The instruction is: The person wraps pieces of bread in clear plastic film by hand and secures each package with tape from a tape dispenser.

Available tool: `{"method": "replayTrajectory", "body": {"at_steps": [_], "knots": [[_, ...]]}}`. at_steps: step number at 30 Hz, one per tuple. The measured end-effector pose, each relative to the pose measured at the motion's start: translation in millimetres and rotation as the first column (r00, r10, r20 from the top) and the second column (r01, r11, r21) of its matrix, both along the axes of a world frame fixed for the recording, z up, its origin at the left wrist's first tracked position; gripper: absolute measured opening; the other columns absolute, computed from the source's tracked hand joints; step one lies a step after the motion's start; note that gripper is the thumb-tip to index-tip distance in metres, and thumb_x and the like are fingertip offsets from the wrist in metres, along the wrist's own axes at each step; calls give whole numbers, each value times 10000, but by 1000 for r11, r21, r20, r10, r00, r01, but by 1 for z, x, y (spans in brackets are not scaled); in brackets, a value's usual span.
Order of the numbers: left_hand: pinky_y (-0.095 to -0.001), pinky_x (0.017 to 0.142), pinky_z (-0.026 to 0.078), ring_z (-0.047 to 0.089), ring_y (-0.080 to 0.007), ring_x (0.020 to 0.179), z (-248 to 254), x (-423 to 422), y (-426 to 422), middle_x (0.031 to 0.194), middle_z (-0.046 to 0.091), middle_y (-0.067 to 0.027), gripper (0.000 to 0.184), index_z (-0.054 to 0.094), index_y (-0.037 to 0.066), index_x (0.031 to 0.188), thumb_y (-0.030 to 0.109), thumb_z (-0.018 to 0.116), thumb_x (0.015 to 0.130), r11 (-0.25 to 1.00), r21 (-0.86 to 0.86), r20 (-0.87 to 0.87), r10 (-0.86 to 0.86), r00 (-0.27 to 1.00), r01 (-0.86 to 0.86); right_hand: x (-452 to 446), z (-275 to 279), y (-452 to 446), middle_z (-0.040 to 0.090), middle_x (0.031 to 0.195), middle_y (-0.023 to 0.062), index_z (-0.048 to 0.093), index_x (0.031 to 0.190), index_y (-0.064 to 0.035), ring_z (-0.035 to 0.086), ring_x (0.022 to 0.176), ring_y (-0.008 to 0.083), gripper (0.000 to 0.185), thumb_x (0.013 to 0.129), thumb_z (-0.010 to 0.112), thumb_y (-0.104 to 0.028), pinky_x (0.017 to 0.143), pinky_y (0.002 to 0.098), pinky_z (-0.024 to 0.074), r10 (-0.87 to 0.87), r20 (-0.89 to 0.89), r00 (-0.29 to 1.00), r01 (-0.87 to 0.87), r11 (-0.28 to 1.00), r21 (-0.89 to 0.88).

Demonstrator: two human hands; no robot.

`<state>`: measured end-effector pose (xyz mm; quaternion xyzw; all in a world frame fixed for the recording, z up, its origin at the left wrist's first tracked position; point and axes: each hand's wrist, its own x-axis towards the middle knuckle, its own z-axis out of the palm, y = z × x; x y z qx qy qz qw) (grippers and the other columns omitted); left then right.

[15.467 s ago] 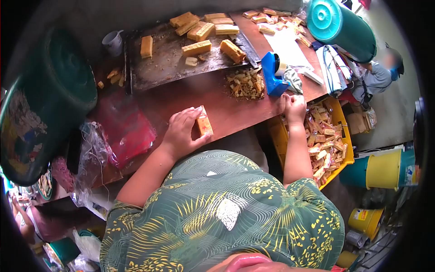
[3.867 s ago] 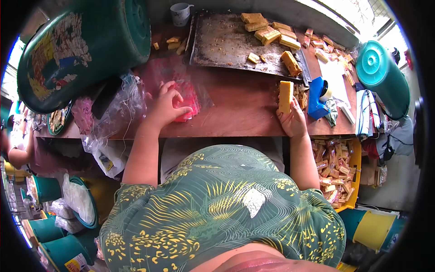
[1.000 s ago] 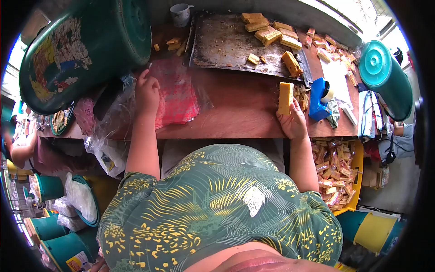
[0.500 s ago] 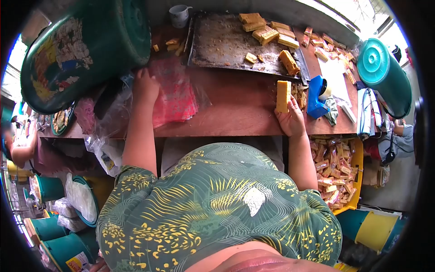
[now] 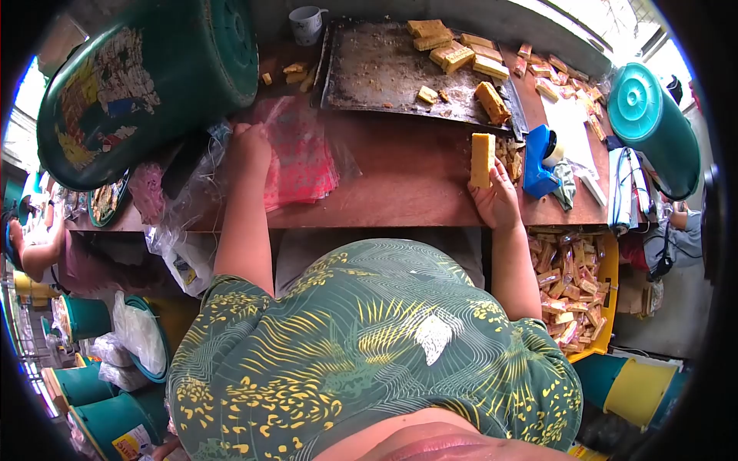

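Brown worktop (image 5: 407, 180) spans the view from 9 to 3 o'clock, backed by a grey wall (image 5: 523, 34). At 12 o'clock, a dark baking tray (image 5: 369, 77) rests on it, with yellow bars (image 5: 452, 58) grouped toward the tray's right end. A white mug (image 5: 307, 26) stands beyond the tray's left corner, between 11 and 12 o'clock. At 2 o'clock, the right hand (image 5: 496, 201) has its grip pinched on the lower end of one yellow bar (image 5: 483, 157), held upright above the worktop. Crumbled pieces (image 5: 510, 157) lie just beside this bar, next to a blue tape dispenser (image 5: 536, 157). At 10 o'clock, the left hand (image 5: 250, 146) overlaps the left edge of the red-printed plastic sheets (image 5: 304, 165); its fingers are curled, and whether its grip pinches a sheet cannot be determined. A large green drum (image 5: 181, 84) lies on its side, also at 10 o'clock. Wrapped bars (image 5: 573, 288) fill a yellow crate (image 5: 610, 303) between 3 and 4 o'clock. A co-worker's forearm (image 5: 42, 253) shows at 9 o'clock.
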<state>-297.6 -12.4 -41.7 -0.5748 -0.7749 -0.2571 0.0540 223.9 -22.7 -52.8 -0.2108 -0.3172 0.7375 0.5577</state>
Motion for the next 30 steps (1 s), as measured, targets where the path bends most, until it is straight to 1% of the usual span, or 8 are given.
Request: {"method": "replayTrajectory", "body": {"at_steps": [8,11,14,17,20,23,26,30], "knots": [[-446,932,528,624,-352,1106,3,7,-7,1169,633,-129,70,696,95,974,102,683,905,978,204,-69,-30,997,44,0,0,0,635,1282,79,470,1414,-76,662,1094,201,419,1033,622,-163,926,370,559,1,-18,1000,-1,1000,-1],[-439,863,533,640,-359,959,-6,2,0,1000,639,-124,94,660,74,888,38,728,834,922,368,-49,-109,993,120,-1,1,0,633,1285,79,471,1414,-77,661,1098,201,424,1030,628,-162,925,373,560,5,-13,1000,-5,1000,-1],[-425,873,532,649,-349,967,1,6,-1,1007,648,-126,74,657,73,887,24,698,848,971,239,115,-33,993,4,2,-3,1,631,1292,78,472,1415,-80,660,1101,202,424,1029,629,-162,923,373,560,4,-12,1000,-4,1000,0],[-405,895,530,660,-342,1002,-6,-5,3,1061,674,-132,48,665,62,926,40,668,883,968,220,44,-132,990,119,1,0,0,629,1298,78,473,1416,-84,658,1104,205,423,1029,628,-156,922,376,561,-9,6,1000,9,1000,-20],[-415,924,525,646,-341,1095,-5,-8,-1,1092,694,-132,138,689,70,1038,55,644,909,984,94,237,-172,956,154,4,-5,2,626,1309,79,471,1423,-86,656,1112,206,428,1030,626,-152,923,379,560,13,-11,1000,-13,1000,-3],[-407,966,525,650,-330,1131,-10,-12,1,1131,708,-102,245,713,91,1145,50,635,916,952,165,162,-286,945,260,4,-5,2,624,1318,80,467,1429,-88,655,1121,205,432,1031,623,-152,930,380,559,18,-10,1000,-18,1000,-10],[-409,1009,519,640,-332,1171,27,10,-12,1161,697,-120,305,705,97,1218,52,625,926,993,53,-37,-108,993,110,3,-2,2,624,1324,83,463,1435,-89,655,1130,206,434,1035,617,-158,937,386,561,11,3,1000,-11,1000,-15],[-410,1050,494,631,-341,1173,91,104,-46,1241,659,-169,398,654,64,1303,33,651,905,872,179,114,-479,871,456,2,-2,-2,622,1330,89,459,1440,-84,658,1136,209,435,1040,610,-164,941,389,563,5,-9,1000,-6,1000,-15]]}}
